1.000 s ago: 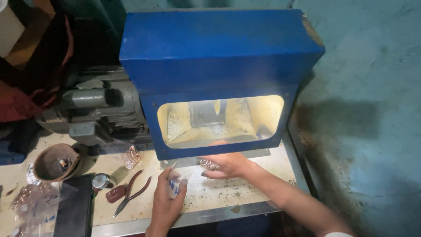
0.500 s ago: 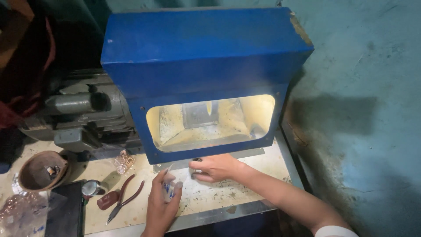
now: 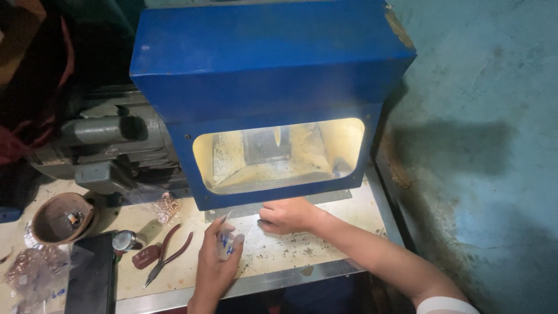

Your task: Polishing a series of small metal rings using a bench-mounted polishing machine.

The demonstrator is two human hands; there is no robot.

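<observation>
Small clear plastic bag (image 3: 228,243) pinched shut in left hand (image 3: 214,263) grip, just below blue cabinet (image 3: 273,64) window. Right hand (image 3: 289,214) flat on counter (image 3: 325,244) under cabinet, fingers curled over small pieces; hold unclear. Step judged: gathering pieces for bagging; bag mouth must be held open.

Rough teal plaster wall (image 3: 482,116), stained; worn pale workbench (image 3: 325,244), metal edge; dim room, shadows left.

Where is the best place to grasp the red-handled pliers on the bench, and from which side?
Grip the pliers by their two red handles, coming from above. They lie flat on the bench with handles spread and open space around; the left hand is closest.
</observation>
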